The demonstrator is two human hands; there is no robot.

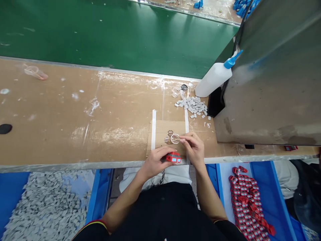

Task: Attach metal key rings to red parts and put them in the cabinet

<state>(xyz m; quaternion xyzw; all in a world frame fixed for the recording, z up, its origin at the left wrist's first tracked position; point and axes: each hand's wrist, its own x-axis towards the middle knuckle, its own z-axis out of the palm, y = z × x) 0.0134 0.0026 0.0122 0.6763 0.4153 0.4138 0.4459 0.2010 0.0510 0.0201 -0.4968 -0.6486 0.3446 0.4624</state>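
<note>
Left hand [154, 162] closed around a small red toy-car piece [173, 157] at the near edge of the table [75, 127], the piece's long axis running left-right; right hand [194, 149] just beside it to the right, its grip pinching a thin stick [178, 139] that points leftward into a small clear round cap [175, 138]. Cap sits just beyond the red piece, on a taped cardboard pad [160, 129], touching distance from both hands, right hand nearer. Farther off beyond the right hand: heap of grey chips [194, 105], white squeeze bottle [215, 78].
</note>
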